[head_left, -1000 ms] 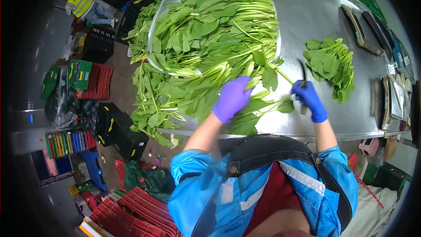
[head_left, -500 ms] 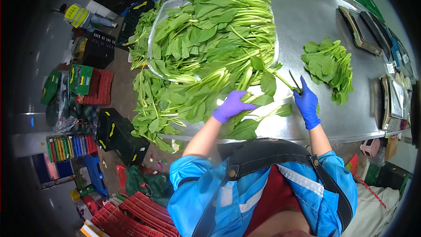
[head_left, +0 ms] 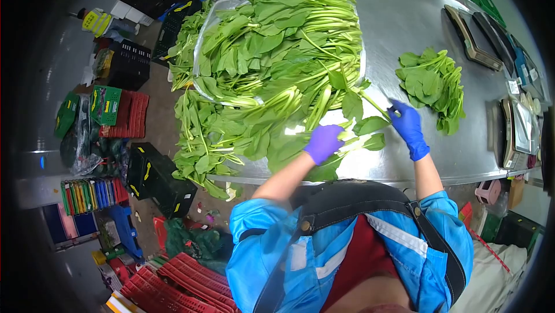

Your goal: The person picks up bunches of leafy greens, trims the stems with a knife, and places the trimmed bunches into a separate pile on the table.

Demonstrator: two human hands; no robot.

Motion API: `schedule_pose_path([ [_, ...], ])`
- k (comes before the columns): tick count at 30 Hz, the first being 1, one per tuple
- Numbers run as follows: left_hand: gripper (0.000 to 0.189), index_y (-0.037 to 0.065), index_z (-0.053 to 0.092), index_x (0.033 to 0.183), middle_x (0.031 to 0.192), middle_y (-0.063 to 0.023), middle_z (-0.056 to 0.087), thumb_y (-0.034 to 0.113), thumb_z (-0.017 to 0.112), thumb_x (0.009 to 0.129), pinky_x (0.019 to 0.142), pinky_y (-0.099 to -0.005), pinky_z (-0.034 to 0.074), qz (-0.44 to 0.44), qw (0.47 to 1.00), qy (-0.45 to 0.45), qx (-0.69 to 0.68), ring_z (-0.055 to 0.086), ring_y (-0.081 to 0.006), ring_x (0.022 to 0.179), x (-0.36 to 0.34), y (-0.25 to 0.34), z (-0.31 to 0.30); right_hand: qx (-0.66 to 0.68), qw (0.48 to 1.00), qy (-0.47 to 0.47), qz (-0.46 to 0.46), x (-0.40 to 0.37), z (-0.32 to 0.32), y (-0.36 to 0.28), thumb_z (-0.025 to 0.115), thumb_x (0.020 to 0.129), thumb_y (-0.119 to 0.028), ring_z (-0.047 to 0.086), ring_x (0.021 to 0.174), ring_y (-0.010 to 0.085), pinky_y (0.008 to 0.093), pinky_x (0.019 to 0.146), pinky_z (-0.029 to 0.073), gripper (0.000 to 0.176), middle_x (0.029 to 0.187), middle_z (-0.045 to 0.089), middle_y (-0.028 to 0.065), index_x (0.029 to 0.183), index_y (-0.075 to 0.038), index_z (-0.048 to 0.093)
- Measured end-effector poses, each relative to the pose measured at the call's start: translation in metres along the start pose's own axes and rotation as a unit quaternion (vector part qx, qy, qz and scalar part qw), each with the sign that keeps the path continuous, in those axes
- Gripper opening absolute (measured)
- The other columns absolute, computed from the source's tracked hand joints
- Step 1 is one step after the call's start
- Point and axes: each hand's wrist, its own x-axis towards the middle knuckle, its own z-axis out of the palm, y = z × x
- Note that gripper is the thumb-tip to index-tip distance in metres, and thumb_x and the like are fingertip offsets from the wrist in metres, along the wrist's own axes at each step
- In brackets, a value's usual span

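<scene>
My left hand (head_left: 324,143), in a purple glove, is closed around the stalks of leafy greens low on the metal table, with leaves spreading out below and beside it. My right hand (head_left: 407,129), in a blue glove, grips a small knife (head_left: 384,94) whose thin blade is blurred and points up and left. A pale stem (head_left: 374,105) reaches right up to the right fingertips. Above both hands lies a big heap of leafy greens (head_left: 289,41) in a clear plastic-lined container, stalks mostly facing right. Loose leaves (head_left: 199,145) spill over the table's left side.
To the right sits a smaller bunch of greens (head_left: 430,87) on the steel table (head_left: 381,41). Weighing scales (head_left: 471,38) line the right edge. On the floor at left are black crates (head_left: 159,180) and red crates (head_left: 185,281). A person in a yellow vest (head_left: 97,22) is far left.
My left hand has moved right and slightly up, toward the right hand. My right hand has shifted a little right and up, and the knife blade is now blurred.
</scene>
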Motion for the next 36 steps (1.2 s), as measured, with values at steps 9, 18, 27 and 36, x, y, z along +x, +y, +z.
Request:
schedule_pose_path([
  [9, 0.036, 0.003, 0.066, 0.102, 0.086, -0.0142, 0.068, 0.024, 0.071, 0.074, 0.07, -0.0305, 0.049, -0.075, 0.988, -0.071, -0.118, 0.064, -0.0181, 0.074, 0.008, 0.015, -0.023, -0.055, 0.995, -0.078, -0.007, -0.03, 0.063, 0.047, 0.06, 0.082, -0.018, 0.066, 0.078, 0.0246, 0.0331, 0.067, 0.051, 0.036, 0.094, 0.067, 0.016, 0.117, -0.009, 0.061],
  [18, 0.034, -0.001, 0.064, 0.097, 0.081, -0.002, 0.063, 0.019, 0.076, 0.073, 0.068, -0.0245, 0.046, -0.129, 0.947, -0.025, -0.293, 0.055, -0.0091, 0.07, 0.005, 0.067, -0.098, 0.097, 0.976, -0.026, -0.195, -0.033, 0.07, -0.045, 0.056, 0.078, -0.005, 0.062, 0.07, 0.0348, 0.0401, 0.063, 0.049, 0.031, 0.083, 0.064, 0.018, 0.108, -0.011, 0.065],
  [27, 0.036, 0.0, 0.063, 0.099, 0.076, -0.0002, 0.062, 0.015, 0.078, 0.07, 0.059, -0.0246, 0.046, -0.139, 0.936, -0.024, -0.321, 0.054, -0.0072, 0.064, 0.011, 0.052, -0.087, 0.335, 0.918, -0.209, 0.043, -0.034, 0.02, -0.086, 0.065, 0.084, -0.021, 0.062, 0.066, 0.0119, 0.0271, 0.06, 0.049, 0.023, 0.074, 0.066, 0.0062, 0.098, -0.004, 0.067],
  [36, 0.05, 0.003, 0.059, 0.114, 0.094, -0.0168, 0.066, 0.022, 0.075, 0.071, 0.075, -0.0325, 0.051, -0.051, 0.977, 0.198, 0.065, 0.066, -0.0253, 0.084, 0.003, 0.064, -0.126, 0.312, 0.932, -0.158, 0.1, -0.032, 0.001, -0.088, 0.067, 0.082, -0.026, 0.049, 0.046, 0.0048, 0.0211, 0.041, 0.037, 0.027, 0.063, 0.06, 0.0015, 0.091, -0.001, 0.066],
])
